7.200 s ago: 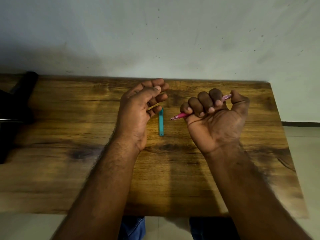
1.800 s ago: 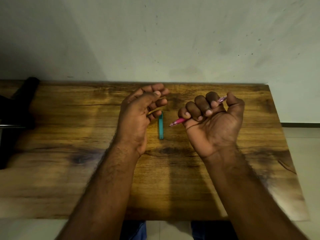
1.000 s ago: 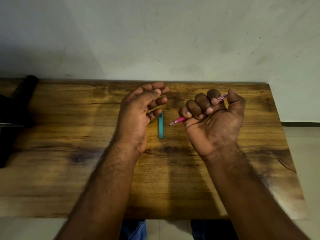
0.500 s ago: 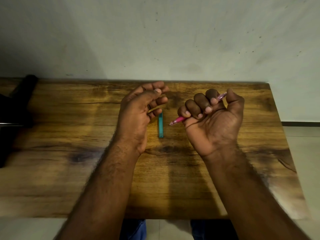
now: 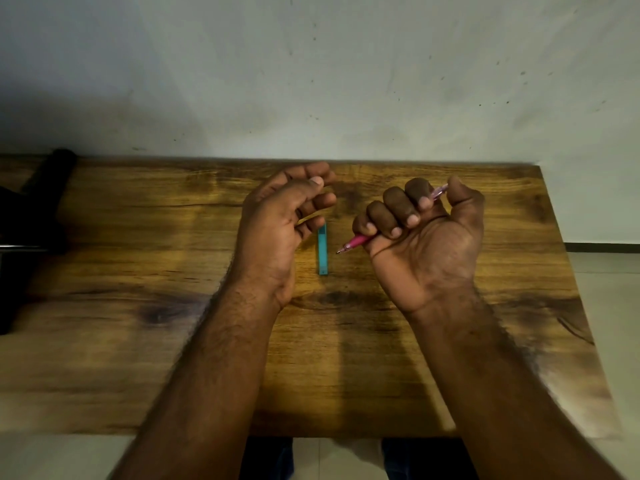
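My right hand (image 5: pixel 427 237) is turned palm-up in a fist, all four fingers (image 5: pixel 393 209) curled tight round a pink pen (image 5: pixel 358 241) that runs slantwise through it. The pen's tip pokes out at the near left of the fist, pointing left and a little down toward the table, while its paler, see-through back end shows at the far right, between the forefinger and the thumb. The thumb stands up just beside that end. I see the pen lifted off the wood, not resting on it.

My left hand (image 5: pixel 280 230) has hold of nothing. It stands on its edge, palm facing right, with the fingers loosely bent and the thumb lying across toward the forefinger; the fingertips do not close on anything.

Between the two hands a slim teal cap (image 5: pixel 322 248) lies flat on the wooden table (image 5: pixel 138 341), its length running near to far. It sits just beside the left hand's lower fingers, and I cannot tell whether they touch it. The pen tip is near its right side but apart from it.

Farther out, a black object (image 5: pixel 38 216) lies at the table's far left edge. A pale wall (image 5: pixel 311 71) rises behind the table.
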Tool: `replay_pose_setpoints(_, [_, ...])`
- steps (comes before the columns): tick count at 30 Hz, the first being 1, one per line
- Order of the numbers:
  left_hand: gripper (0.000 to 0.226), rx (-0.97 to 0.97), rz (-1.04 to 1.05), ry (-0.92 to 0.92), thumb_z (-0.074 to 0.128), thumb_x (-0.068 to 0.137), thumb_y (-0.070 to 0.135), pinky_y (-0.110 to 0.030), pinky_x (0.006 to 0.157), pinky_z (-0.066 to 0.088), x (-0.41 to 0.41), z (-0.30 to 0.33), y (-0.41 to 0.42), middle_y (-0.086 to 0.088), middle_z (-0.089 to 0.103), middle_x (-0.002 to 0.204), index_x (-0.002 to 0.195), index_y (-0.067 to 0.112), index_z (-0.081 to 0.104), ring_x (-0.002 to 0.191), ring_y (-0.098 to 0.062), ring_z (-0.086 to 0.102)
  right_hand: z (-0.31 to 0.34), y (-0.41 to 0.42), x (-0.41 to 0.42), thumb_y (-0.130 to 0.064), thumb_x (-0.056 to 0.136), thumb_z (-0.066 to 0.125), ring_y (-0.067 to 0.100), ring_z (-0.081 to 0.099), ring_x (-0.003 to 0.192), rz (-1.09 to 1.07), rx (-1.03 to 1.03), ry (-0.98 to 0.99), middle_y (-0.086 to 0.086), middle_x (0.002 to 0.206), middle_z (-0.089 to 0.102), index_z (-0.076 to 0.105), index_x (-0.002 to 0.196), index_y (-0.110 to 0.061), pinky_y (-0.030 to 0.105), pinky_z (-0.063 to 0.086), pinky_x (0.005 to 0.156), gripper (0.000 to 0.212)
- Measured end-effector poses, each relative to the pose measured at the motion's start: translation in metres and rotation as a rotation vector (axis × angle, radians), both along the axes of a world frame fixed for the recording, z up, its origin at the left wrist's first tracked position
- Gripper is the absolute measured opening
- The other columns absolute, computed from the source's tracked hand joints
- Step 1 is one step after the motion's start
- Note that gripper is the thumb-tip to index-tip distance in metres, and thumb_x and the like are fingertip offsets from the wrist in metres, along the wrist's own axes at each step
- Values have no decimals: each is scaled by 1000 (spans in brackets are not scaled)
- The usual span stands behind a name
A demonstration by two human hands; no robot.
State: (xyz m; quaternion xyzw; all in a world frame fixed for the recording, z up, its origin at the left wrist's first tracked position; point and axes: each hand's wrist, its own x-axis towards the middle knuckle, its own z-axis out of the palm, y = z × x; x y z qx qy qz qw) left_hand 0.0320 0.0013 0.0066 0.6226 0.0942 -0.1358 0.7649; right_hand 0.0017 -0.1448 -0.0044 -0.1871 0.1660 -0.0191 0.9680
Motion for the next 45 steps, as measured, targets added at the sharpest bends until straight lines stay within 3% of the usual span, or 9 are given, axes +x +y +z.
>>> replay_pose_setpoints(10, [25, -1, 0, 11, 59, 85, 28, -35, 85, 52, 0, 1, 0, 2, 81, 111, 104, 25, 76, 98, -15, 73, -1, 0, 0, -55, 101, 31, 14, 22, 55, -18, 21, 13, -4, 54, 30, 39, 68, -20, 32, 32, 60, 49])
replay_pose_setpoints(16, [22, -2, 3, 7, 57, 95, 20, -35, 86, 52, 0, 0, 0, 1, 81, 113, 106, 24, 76, 99, -15, 73, -1, -1, 1, -52, 100, 31, 14, 21, 54, -35, 12, 21, -4, 54, 28, 38, 66, -19, 32, 31, 60, 48])
replay_pose_setpoints(45, [23, -2, -5, -4, 55, 100, 17, -34, 86, 52, 0, 1, 0, 0, 81, 112, 107, 23, 75, 98, -14, 73, 0, -3, 1, -52, 100, 31, 14, 22, 54, -55, -44, 28, -4, 54, 29, 41, 66, -19, 33, 32, 60, 48])
